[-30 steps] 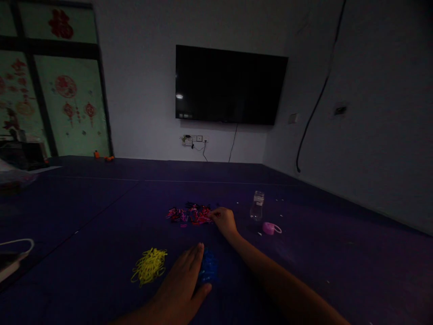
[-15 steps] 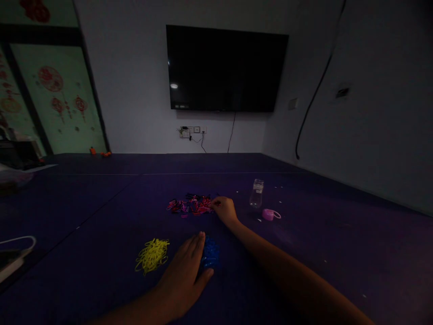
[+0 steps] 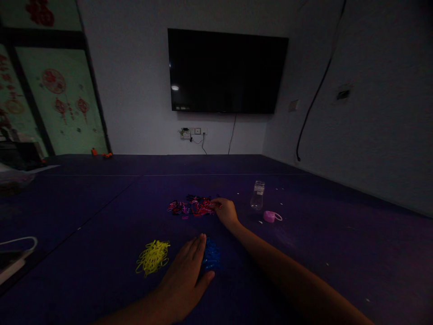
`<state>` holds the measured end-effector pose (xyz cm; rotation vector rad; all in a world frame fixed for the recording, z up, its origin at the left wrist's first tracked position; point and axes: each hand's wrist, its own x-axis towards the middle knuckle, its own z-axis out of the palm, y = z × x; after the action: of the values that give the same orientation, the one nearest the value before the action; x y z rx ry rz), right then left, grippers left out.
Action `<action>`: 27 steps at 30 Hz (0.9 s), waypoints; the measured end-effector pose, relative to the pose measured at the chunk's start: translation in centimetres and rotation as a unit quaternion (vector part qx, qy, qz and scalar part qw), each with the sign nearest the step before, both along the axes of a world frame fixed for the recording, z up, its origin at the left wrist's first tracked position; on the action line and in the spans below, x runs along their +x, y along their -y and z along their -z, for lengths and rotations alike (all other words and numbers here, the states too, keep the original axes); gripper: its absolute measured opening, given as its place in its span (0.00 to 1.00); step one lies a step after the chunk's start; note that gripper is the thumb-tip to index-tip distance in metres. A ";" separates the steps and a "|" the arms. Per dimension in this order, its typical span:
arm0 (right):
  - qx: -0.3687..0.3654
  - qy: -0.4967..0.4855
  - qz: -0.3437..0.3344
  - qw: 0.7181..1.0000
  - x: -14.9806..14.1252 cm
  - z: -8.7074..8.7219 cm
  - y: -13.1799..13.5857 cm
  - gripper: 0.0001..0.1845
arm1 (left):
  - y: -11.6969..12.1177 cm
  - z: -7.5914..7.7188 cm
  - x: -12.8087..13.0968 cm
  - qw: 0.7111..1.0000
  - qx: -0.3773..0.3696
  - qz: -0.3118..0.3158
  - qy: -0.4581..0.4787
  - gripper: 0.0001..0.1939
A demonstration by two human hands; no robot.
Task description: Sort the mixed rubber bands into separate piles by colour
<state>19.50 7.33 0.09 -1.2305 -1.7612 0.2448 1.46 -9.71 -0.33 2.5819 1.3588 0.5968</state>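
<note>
My left hand (image 3: 187, 275) lies with its fingers stretched and the thumb apart, holding nothing. Its inner edge is against a heap of blue rubber bands (image 3: 212, 255) and partly covers it. To the left of that hand is a loose heap of yellow rubber bands (image 3: 153, 257). Farther out, a spread of red, pink and black rubber bands (image 3: 194, 206) lies on the purple surface. My right hand (image 3: 223, 211) reaches to the right end of this spread, fingertips pinched together among the bands. What sits between those fingertips is too small to make out.
A clear bottle (image 3: 258, 195) stands right of my right hand, with a pink cap with a loop (image 3: 270, 216) before it. White scraps dot the purple surface (image 3: 314, 234). A white-edged object with a cord (image 3: 16, 266) lies at the left edge. A television (image 3: 228, 70) hangs behind.
The view has shifted very slightly, so everything sits a little lower. Both hands stay in nearly the same places, the left by the blue bands, the right at the red ones.
</note>
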 end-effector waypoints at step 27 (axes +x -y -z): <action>-0.061 -0.018 -0.198 0.978 0.2 -1.0 12.2 0.21 | -0.5 0.3 -0.8 0.987 -0.021 -0.042 0.151 0.38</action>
<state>19.67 -4.84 1.10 -0.9400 -1.9718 0.6098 0.63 -9.19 -0.61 2.2929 1.3644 0.9185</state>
